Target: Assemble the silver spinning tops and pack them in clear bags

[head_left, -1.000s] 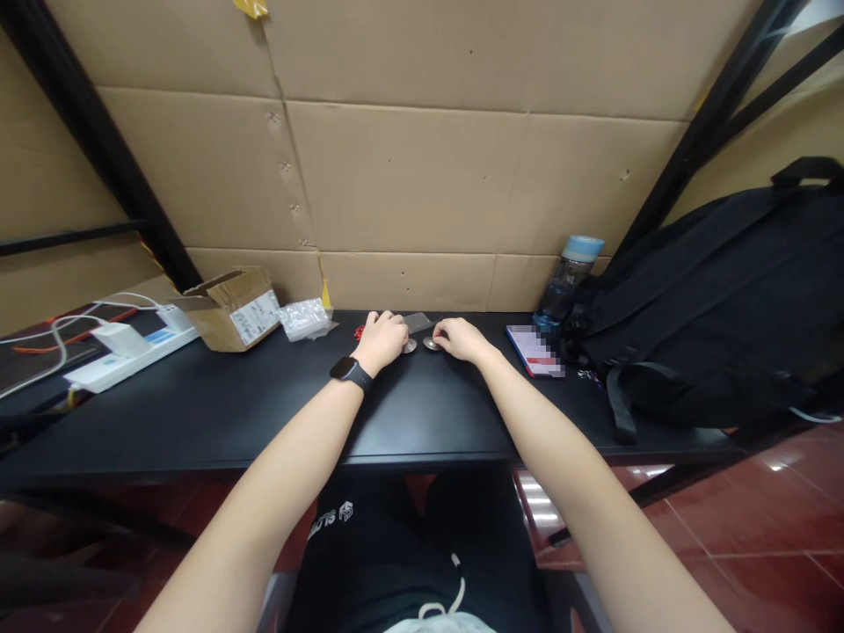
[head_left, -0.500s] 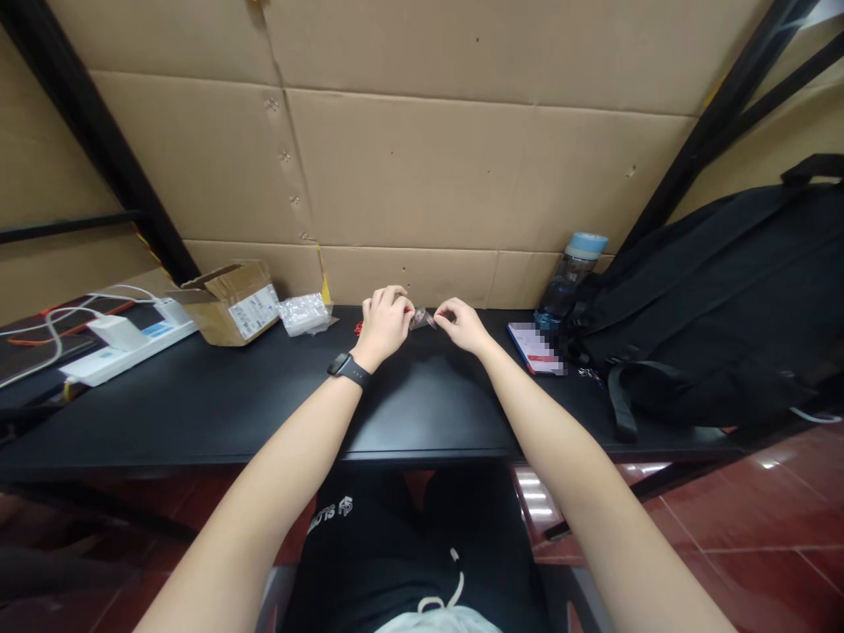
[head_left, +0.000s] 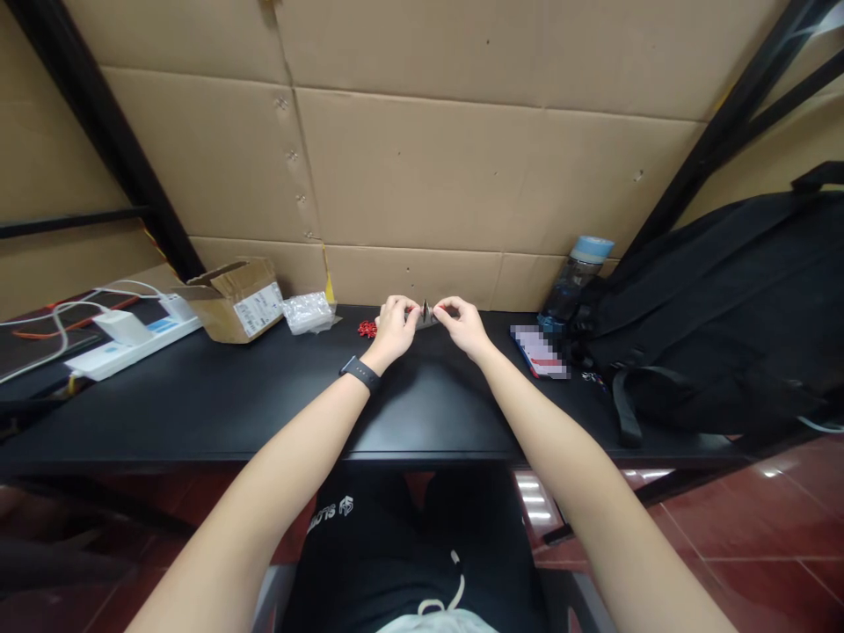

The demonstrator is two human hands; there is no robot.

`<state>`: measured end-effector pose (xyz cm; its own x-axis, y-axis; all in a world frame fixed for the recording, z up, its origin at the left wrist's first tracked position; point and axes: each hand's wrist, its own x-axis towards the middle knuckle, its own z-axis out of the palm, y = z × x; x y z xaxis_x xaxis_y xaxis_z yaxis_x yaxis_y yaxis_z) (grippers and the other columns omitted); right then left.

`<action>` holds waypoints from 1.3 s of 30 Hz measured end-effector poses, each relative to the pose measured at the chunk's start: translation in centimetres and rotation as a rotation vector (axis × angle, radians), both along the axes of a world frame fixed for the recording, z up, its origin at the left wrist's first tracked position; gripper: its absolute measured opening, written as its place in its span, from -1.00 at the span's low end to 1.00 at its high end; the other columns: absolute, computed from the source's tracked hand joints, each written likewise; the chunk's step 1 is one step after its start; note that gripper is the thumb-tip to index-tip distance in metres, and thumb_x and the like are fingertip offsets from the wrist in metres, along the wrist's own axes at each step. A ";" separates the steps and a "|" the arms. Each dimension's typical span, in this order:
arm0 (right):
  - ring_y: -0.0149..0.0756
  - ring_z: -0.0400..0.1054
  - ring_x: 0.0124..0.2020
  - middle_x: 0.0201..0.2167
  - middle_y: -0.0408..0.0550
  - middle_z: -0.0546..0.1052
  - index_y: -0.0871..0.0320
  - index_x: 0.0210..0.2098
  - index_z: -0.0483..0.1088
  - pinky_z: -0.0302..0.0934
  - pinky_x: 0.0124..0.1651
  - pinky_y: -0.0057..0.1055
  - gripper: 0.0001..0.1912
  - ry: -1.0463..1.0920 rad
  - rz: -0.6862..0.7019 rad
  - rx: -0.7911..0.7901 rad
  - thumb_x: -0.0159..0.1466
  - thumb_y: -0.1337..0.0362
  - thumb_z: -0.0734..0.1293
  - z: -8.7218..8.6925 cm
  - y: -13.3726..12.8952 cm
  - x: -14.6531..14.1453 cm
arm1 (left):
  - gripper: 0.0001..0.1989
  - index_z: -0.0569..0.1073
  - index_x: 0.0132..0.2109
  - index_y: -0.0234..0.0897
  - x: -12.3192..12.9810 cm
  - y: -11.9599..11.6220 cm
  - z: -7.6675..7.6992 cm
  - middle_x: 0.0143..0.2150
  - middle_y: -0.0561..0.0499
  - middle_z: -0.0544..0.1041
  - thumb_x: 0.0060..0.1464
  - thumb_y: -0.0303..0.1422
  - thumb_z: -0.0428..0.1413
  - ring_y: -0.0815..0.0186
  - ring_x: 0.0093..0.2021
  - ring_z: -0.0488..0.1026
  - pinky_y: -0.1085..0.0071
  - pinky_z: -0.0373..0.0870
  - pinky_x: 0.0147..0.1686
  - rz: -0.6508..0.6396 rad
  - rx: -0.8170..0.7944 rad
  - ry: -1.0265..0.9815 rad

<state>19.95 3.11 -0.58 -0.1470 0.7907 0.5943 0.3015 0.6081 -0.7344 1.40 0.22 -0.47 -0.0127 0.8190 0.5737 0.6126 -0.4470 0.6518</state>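
Two small silvery round metal discs (head_left: 425, 310), centre of frame: newly raised off flat black desk (head_left: 422, 413), turned edge-on, close together; one pinched in left hand (head_left: 394, 331), other in right hand (head_left: 468, 330).

Below the grip, white letters (head_left: 323, 519) on the black trousers (head_left: 396, 563) read "SLO", the rest unclear, beside a white logo (head_left: 346, 505). Left of it, the shipping label (head_left: 258, 308) on the cardboard box (head_left: 221, 321) is illegible.
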 end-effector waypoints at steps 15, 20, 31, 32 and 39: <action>-0.34 0.59 -0.32 -0.04 -0.08 0.58 -0.01 0.09 0.41 0.57 -0.20 -0.31 -0.52 0.339 0.269 -0.368 0.23 0.07 0.50 0.5 -2.1 -1.5 | -0.86 0.56 -0.17 -0.20 0.2 0.3 -0.7 0.00 -0.10 0.53 0.29 -0.27 0.14 0.11 0.10 0.45 0.12 0.33 0.18 0.017 -0.023 -0.019; -0.30 0.60 -0.25 -0.10 -0.04 0.59 0.08 0.02 0.54 0.58 0.02 -0.17 -0.65 0.376 0.303 -0.488 0.25 0.24 0.50 0.7 -2.1 -1.2 | -0.88 0.59 -0.21 -0.17 -0.1 0.1 -0.6 -0.01 -0.08 0.51 0.24 -0.27 0.19 0.09 0.11 0.45 0.11 0.35 0.16 0.027 -0.025 0.016; -0.28 0.55 -0.23 -0.08 -0.01 0.58 0.10 -0.02 0.58 0.58 -0.17 -0.25 -0.53 0.181 0.229 -0.357 0.07 0.22 0.58 1.0 -1.8 0.3 | -0.46 0.35 0.26 -0.20 -0.2 0.3 -1.8 0.23 -0.24 0.47 0.17 -0.23 0.22 -0.01 0.22 0.43 0.01 0.37 0.15 -0.011 -0.136 0.298; -0.28 0.55 -0.25 -0.08 -0.01 0.59 0.11 -0.01 0.58 0.56 -0.17 -0.24 -0.55 0.115 0.197 -0.309 0.08 0.24 0.55 1.0 -1.6 0.6 | -0.39 0.30 0.32 -0.20 -0.3 0.2 -2.0 0.30 -0.27 0.41 0.17 -0.23 0.22 -0.07 0.29 0.36 -0.06 0.33 0.18 -0.013 -0.149 0.388; -0.25 0.55 -0.21 -0.05 -0.01 0.63 0.11 0.00 0.59 0.44 0.00 -0.27 -0.49 -0.379 -0.006 0.061 0.02 0.41 0.45 1.8 -0.9 3.1 | -0.32 0.13 0.47 -0.12 -0.7 0.4 -2.6 0.50 -0.24 0.19 0.28 -0.13 0.06 -0.08 0.47 0.13 -0.20 0.13 0.32 -0.177 -0.228 0.622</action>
<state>23.06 2.22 1.20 -0.3612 0.7569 0.5447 0.5484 0.6448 -0.5324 0.67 0.58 -3.12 0.4082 0.8796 0.2443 0.8340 -0.4681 0.2921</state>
